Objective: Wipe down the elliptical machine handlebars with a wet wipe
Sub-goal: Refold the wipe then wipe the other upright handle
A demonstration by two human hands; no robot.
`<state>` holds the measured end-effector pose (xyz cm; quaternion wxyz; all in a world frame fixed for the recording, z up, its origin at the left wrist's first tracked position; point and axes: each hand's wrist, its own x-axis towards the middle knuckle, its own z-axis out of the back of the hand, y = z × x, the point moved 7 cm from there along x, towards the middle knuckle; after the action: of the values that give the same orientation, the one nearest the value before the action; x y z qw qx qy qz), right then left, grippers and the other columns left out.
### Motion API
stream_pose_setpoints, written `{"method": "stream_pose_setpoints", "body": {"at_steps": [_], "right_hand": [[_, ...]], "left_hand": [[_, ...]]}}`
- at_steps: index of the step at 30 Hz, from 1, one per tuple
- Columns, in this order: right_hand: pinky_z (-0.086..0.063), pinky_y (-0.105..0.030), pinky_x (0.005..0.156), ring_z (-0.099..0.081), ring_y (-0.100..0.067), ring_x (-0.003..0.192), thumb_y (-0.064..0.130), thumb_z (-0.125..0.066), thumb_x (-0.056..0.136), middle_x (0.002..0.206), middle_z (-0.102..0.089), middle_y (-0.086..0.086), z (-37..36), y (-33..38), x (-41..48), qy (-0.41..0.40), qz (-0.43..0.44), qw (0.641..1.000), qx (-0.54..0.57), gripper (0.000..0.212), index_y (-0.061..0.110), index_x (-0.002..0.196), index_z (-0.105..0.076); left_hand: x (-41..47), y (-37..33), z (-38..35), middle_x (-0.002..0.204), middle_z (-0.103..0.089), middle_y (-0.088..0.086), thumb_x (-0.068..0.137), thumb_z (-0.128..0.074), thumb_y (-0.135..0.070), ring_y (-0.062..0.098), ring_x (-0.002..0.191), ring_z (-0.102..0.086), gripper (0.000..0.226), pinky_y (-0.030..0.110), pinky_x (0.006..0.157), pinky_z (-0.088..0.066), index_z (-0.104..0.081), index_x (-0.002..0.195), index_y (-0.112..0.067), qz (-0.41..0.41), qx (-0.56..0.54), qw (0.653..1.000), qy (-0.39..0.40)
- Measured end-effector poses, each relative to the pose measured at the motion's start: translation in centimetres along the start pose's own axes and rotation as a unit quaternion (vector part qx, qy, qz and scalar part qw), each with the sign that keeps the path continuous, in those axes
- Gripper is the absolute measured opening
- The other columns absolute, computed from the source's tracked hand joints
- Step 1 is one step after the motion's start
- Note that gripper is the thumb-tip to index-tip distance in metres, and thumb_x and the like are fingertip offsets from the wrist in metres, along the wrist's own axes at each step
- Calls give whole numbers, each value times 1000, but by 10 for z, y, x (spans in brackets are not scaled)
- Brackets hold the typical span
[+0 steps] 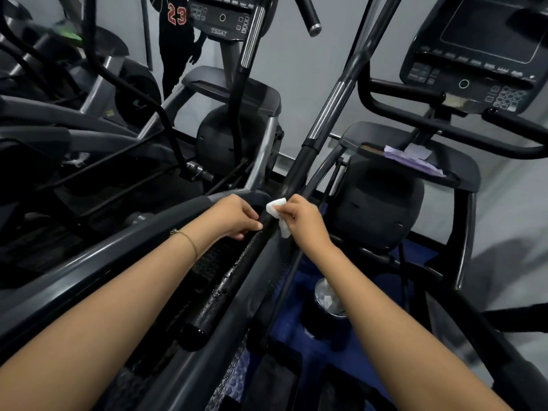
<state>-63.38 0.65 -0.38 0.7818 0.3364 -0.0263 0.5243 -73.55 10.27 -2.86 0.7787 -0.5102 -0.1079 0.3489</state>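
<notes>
A long black handlebar (225, 280) of the elliptical machine runs from the lower middle up toward the top right, its textured grip wet with droplets. My right hand (308, 221) pinches a white wet wipe (277, 210) against the right side of the bar. My left hand (237, 216) grips the same bar from the left, fingers curled on it, just opposite the wipe. Higher up, the bar has a chrome section (329, 111).
A second elliptical with a console (480, 54) and curved black bars (444, 129) stands at right, a purple wipe pack (412, 158) on its shroud. A cup with crumpled tissue (326, 298) sits below. Another machine's console (225, 16) and frame fill the left.
</notes>
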Motion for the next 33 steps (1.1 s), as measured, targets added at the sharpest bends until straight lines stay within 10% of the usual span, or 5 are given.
{"method": "stream_pose_setpoints", "body": {"at_steps": [11,15,20,33], "right_hand": [[-45,-36,73,-56,-27,81,2,-55,87,88,-56,-17,0,23,-14,8,0,999,-41,19,2,98,-70],[-32,-13,61,-45,-13,73,8,-55,89,80,-50,-11,-5,39,-40,12,15,999,-35,19,-4,95,-68],[-44,-34,76,-56,-26,86,5,-54,89,91,-58,-16,0,38,-29,21,-19,999,-36,19,1,98,-70],[-40,-26,67,-51,-12,72,8,-56,88,77,-52,-4,-8,68,-75,9,25,999,-18,18,2,97,-70]], "left_hand": [[-35,23,8,67,-57,-2,83,-69,-11,4,61,-51,26,7,44,-47,-66,108,-5,2,-86,996,5],[-44,21,9,71,-58,-3,82,-70,-11,2,66,-53,30,9,50,-49,-66,111,-6,-8,-82,997,5],[-55,22,10,71,-56,-2,81,-70,-6,3,64,-52,34,6,47,-47,-64,115,-3,-2,-102,995,16],[-81,30,15,76,-59,0,81,-70,-4,4,65,-54,35,5,48,-49,-64,115,-2,-13,-93,995,40]]}}
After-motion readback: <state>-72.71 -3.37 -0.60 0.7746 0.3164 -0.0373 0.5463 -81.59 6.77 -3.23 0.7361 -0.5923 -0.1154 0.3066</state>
